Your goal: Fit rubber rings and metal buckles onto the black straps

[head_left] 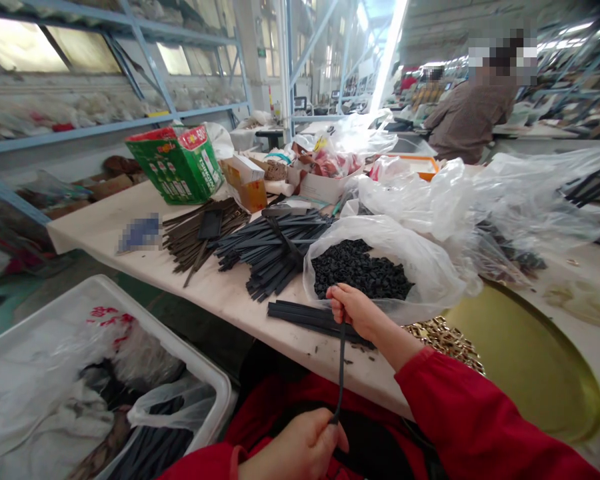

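Between my hands, one dark strip (341, 367), long axis running away from me: near end pinched by left hand (300, 440), far end by right hand (355, 310), nearer the bag (425, 257) of black pieces (360, 270).

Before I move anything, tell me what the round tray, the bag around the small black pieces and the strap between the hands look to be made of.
Tray: likely metal, brass-coloured, smooth with a soft sheen; coated plastic is possible. Bag: thin clear plastic film, crinkled and shiny. Strap: matte black, bends softly; leather-like or woven, unclear.
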Demonstrator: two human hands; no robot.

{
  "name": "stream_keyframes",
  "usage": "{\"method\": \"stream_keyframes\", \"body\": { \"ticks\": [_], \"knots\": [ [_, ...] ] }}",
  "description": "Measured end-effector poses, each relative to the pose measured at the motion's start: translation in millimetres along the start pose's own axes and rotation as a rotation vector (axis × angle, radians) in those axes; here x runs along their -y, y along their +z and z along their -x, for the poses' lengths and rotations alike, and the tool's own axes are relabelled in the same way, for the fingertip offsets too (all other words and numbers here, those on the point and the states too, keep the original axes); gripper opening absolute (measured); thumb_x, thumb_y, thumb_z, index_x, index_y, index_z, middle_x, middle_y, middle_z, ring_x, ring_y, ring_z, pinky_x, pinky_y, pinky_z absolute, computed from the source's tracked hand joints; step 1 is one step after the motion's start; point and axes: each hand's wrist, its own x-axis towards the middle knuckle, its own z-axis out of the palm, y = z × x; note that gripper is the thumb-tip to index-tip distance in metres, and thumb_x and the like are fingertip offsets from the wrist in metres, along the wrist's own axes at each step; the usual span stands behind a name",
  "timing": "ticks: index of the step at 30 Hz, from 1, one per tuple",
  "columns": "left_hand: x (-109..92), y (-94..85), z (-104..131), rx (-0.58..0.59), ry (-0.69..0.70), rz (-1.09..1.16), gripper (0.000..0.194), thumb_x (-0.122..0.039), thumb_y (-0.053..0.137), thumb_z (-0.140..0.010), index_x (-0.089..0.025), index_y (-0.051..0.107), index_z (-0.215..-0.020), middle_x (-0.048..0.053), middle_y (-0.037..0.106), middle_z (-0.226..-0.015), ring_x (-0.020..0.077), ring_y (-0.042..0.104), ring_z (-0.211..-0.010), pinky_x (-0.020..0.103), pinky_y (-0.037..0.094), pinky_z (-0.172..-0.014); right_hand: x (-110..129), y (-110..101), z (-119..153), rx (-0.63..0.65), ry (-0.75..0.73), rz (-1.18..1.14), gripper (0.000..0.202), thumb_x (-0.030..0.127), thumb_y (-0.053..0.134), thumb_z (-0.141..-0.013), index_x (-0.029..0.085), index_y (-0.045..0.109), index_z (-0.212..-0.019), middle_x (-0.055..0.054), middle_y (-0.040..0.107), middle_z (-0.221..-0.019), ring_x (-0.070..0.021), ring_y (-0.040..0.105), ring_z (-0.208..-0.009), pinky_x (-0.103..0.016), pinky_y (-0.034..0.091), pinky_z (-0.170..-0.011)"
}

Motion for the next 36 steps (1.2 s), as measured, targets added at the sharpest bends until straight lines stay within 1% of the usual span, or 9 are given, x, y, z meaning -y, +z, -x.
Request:
{"method": "stream_keyframes", "body": {
  "ticks": [2,4,6,8,12,17,23,28,36],
  "knots": [
    [3,-1.0,4,0.032,-0.051,0.245,0.034,-0.052,0.042,-0.080,-0.019,0.048,-0.079,-0.011,0.029,-0.044,0.0070,0.021,-0.036,0.020,0.017,-0.037,4,0,0,0.020,0.004,0.031,0.018,0.018,0.047,-0.084,0.017,0.056,-0.069,0.007,0.048,-0.044,-0.0060,0.043,-0.035,-0.016,0.037,-0.037],
    [2,-3.7,9,0.021,-0.044,0.466,0.039,-0.058,0.046,-0.077,-0.019,0.046,-0.082,-0.013,0.025,-0.041,0.0055,0.014,-0.032,0.020,0.011,-0.034,10,-4,3,0.034,0.008,0.050,0.019,0.022,0.044,-0.087,0.017,0.059,-0.077,0.003,0.057,-0.053,-0.0082,0.053,-0.044,-0.020,0.046,-0.045],
    [-3,-6.9,14,0.008,-0.019,0.608,0.039,-0.056,0.052,-0.075,-0.019,0.047,-0.083,-0.013,0.027,-0.041,0.0040,0.012,-0.032,0.019,0.011,-0.034,16,-10,8,0.045,0.021,0.071,0.023,0.025,0.040,-0.089,0.017,0.061,-0.085,-0.001,0.065,-0.065,-0.0107,0.059,-0.053,-0.024,0.050,-0.052],
    [-10,-9.9,19,0.008,-0.011,0.662,0.036,-0.051,0.055,-0.076,-0.017,0.049,-0.083,-0.013,0.029,-0.041,0.0033,0.014,-0.031,0.019,0.012,-0.035,18,-16,12,0.052,0.043,0.093,0.026,0.026,0.038,-0.090,0.017,0.062,-0.089,-0.004,0.068,-0.071,-0.0122,0.063,-0.058,-0.025,0.051,-0.056],
    [-15,-15.6,22,0.038,-0.007,0.611,0.039,-0.051,0.053,-0.078,-0.014,0.055,-0.087,-0.010,0.035,-0.041,0.0039,0.023,-0.032,0.019,0.013,-0.036,13,-25,17,0.061,0.096,0.120,0.027,0.024,0.038,-0.090,0.016,0.063,-0.090,-0.006,0.071,-0.073,-0.0126,0.063,-0.059,-0.023,0.050,-0.055],
    [-7,-21.1,19,0.085,-0.024,0.550,0.044,-0.050,0.043,-0.083,-0.011,0.057,-0.098,-0.007,0.040,-0.046,0.0047,0.028,-0.035,0.020,0.016,-0.039,7,-34,13,0.076,0.138,0.115,0.027,0.024,0.039,-0.090,0.016,0.064,-0.094,-0.005,0.072,-0.075,-0.0115,0.063,-0.059,-0.020,0.047,-0.050],
    [-3,-20.1,14,0.092,-0.051,0.588,0.047,-0.051,0.041,-0.083,-0.010,0.059,-0.098,-0.005,0.044,-0.047,0.0060,0.033,-0.037,0.020,0.019,-0.041,8,-38,8,0.071,0.164,0.085,0.029,0.024,0.037,-0.091,0.016,0.065,-0.093,-0.005,0.072,-0.074,-0.0111,0.062,-0.059,-0.019,0.047,-0.050],
    [-8,-19.0,12,0.089,-0.075,0.599,0.048,-0.053,0.046,-0.078,-0.010,0.059,-0.095,-0.005,0.044,-0.046,0.0063,0.034,-0.037,0.020,0.020,-0.041,8,-40,7,0.066,0.180,0.061,0.029,0.023,0.038,-0.090,0.015,0.064,-0.095,-0.006,0.072,-0.074,-0.0115,0.063,-0.059,-0.019,0.047,-0.049],
    [-10,-16.3,14,0.096,-0.087,0.577,0.050,-0.053,0.045,-0.078,-0.009,0.059,-0.097,-0.005,0.044,-0.047,0.0063,0.034,-0.037,0.020,0.021,-0.041,12,-39,10,0.055,0.199,0.042,0.028,0.022,0.038,-0.089,0.014,0.065,-0.091,-0.006,0.072,-0.072,-0.0114,0.062,-0.057,-0.019,0.046,-0.049]
  ]
}}
